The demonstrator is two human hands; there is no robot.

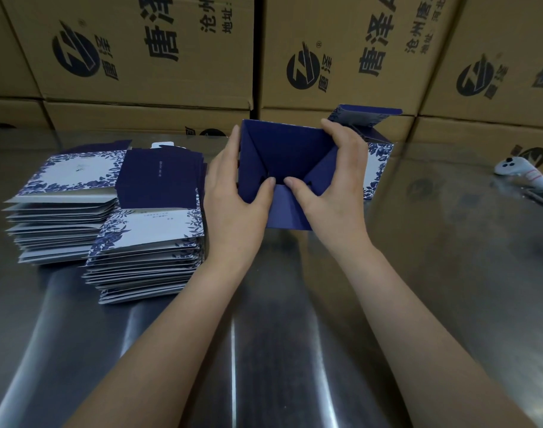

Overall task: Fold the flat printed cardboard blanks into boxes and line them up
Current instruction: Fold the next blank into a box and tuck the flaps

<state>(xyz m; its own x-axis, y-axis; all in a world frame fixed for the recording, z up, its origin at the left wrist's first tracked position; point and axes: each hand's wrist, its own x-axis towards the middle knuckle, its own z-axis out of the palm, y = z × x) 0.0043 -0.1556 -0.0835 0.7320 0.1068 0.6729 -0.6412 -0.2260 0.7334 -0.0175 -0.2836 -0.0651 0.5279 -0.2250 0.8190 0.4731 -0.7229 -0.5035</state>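
Bare forearms of mine reach forward over the steel table, and both hands close on the half-folded blue box, which I hold just above the tabletop. My left hand grips the box's left wall, fingers flat along the outside, thumb hooked over onto the bottom flaps. My right hand grips the right wall, fingers curled over the far top edge, thumb pressing the same flaps. Both thumbs nearly meet at the centre of the box's base, which faces me.

Relative to the box: the near flap hangs loose toward me, below my thumbs, not yet tucked. Its fold line runs left to right, across my reach, so I judge the coming move to be a push away from me, with both thumbs equally near.

Left of the box sit two stacks of flat printed blanks, the nearer one almost touching my left wrist. Just behind the box to its right stands a finished box with its lid flap up. Well to the right lies a white controller. Behind everything stands a wall of brown shipping cartons.
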